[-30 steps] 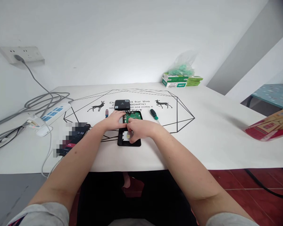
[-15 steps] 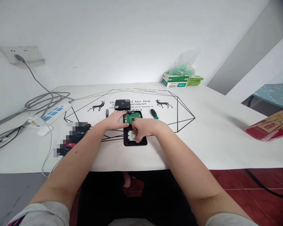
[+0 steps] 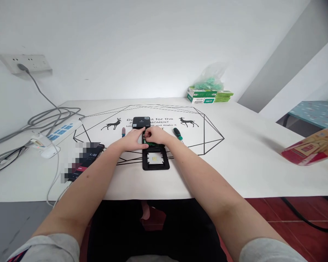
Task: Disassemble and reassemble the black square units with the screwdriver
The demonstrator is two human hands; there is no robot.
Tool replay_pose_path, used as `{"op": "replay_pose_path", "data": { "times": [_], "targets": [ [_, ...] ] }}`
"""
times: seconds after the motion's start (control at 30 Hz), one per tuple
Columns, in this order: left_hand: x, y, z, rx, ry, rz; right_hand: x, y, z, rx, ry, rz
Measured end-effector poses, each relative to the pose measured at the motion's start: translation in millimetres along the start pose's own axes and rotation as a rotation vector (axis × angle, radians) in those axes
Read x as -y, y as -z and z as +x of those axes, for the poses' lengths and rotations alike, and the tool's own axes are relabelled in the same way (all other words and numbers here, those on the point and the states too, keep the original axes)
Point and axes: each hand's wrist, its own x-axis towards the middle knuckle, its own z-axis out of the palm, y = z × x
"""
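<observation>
A black case with a green circuit board [image 3: 153, 144] lies on the printed white mat, joined or close to a black tray with a silver plate [image 3: 155, 158] nearer to me. My left hand [image 3: 133, 139] rests at the left edge of the case, thumb and fingers spread apart. Over the board, my right hand [image 3: 156, 134] has its fingers pinched together near the board's left side; what they hold, if anything, is hidden. Behind the hands is a black box [image 3: 141, 122]. A red screwdriver [image 3: 123, 132] lies left, a green screwdriver [image 3: 177, 134] right.
At the left are a phone [image 3: 89, 160], a white power strip [image 3: 62, 131] and tangled grey cables [image 3: 47, 118]. Small green boxes [image 3: 202, 95] under a plastic bag stand at the back right. A red and yellow package [image 3: 308, 149] lies at the far right.
My right hand has moved up and left, from the silver plate and board's lower edge to the board's upper left, uncovering the plate. My left hand stays at the case's left edge.
</observation>
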Motion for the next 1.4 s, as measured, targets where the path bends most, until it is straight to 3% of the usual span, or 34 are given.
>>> {"op": "replay_pose_path", "data": {
  "times": [0.23,0.43,0.6,0.7,0.77,0.83,0.9,1.0,1.07,1.27,1.4],
  "targets": [
    [2.6,-1.6,0.1,-0.047,-0.072,0.006,-1.5,-0.7,12.3,-0.004,-0.034,0.062],
    [4.5,-3.9,1.1,-0.059,-0.085,0.024,-15.3,11.3,11.2,0.039,0.008,0.275],
    [3.7,-3.6,5.6,-0.261,-0.217,0.077,-15.7,19.0,4.3,0.038,0.048,0.48],
    [4.7,-2.1,5.1,-0.355,-0.221,0.065,-17.4,21.0,2.1,-0.046,0.042,0.568],
    [5.3,-0.9,3.4,-0.418,-0.211,0.032,-22.3,24.8,-0.5,-0.175,-0.072,0.546],
    [4.4,0.6,1.6,-0.492,-0.183,0.001,-27.8,30.8,-5.7,-0.293,-0.285,0.501],
    [1.5,2.4,0.0,-0.534,-0.14,-0.018,-30.6,37.0,-12.9,-0.244,-0.451,0.589],
    [-5.1,3.7,-1.3,-0.501,-0.104,-0.044,-26.6,42.2,-22.4,-0.071,-0.443,0.949],
    [-8.8,2.4,-1.6,-0.442,-0.094,-0.068,-22.8,42.6,-24.6,-0.152,-0.437,1.018],
    [-6.3,-6.2,0.1,-0.11,-0.031,0.026,-45.2,47.6,-24.5,-0.481,-0.642,0.71],
    [-2.4,-4.0,1.8,-0.085,-0.001,0.091,-69.7,49.6,-28.8,-0.536,-0.739,0.499]
  ]
}}
